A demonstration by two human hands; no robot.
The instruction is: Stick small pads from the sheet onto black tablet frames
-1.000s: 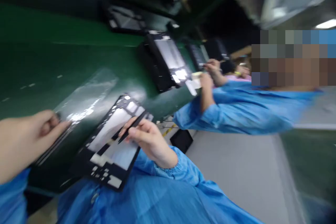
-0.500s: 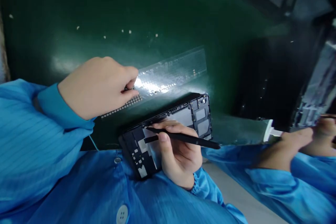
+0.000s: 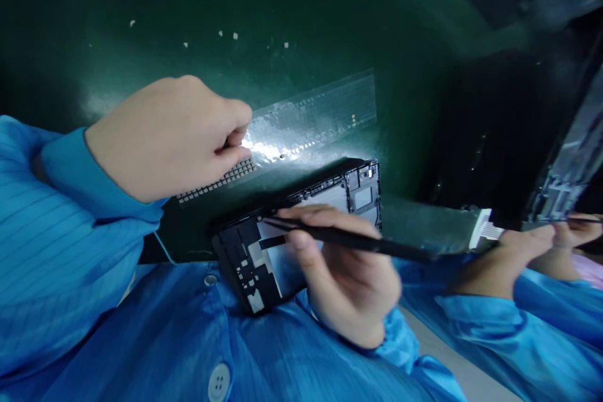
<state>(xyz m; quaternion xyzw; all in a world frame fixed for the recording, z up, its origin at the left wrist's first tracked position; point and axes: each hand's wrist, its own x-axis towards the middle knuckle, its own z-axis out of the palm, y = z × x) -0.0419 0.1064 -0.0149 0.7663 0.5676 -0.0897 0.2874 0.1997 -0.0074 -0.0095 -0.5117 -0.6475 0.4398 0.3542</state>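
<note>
My left hand [image 3: 169, 135] is closed in a pinch on the near end of a long clear strip [image 3: 311, 122] carrying rows of tiny parts, which lies on the green work surface [image 3: 188, 6]. My right hand [image 3: 343, 276] grips a thin black tool [image 3: 358, 240] like a pen, its tip resting on a black phone frame [image 3: 301, 226] with grey inner panels. The same hand steadies the frame from beneath, at the table's near edge against my blue coat.
At the right, a co-worker's hands [image 3: 522, 251] in blue sleeves hold a small white part [image 3: 481, 232]. Another dark device frame [image 3: 565, 176] stands at the far right. Small white specks dot the green surface farther back.
The view swung from the row of co-workers down to my own hands. My right hand has shifted slightly along the frame with the tool; my left hand stays pinched on the strip.
</note>
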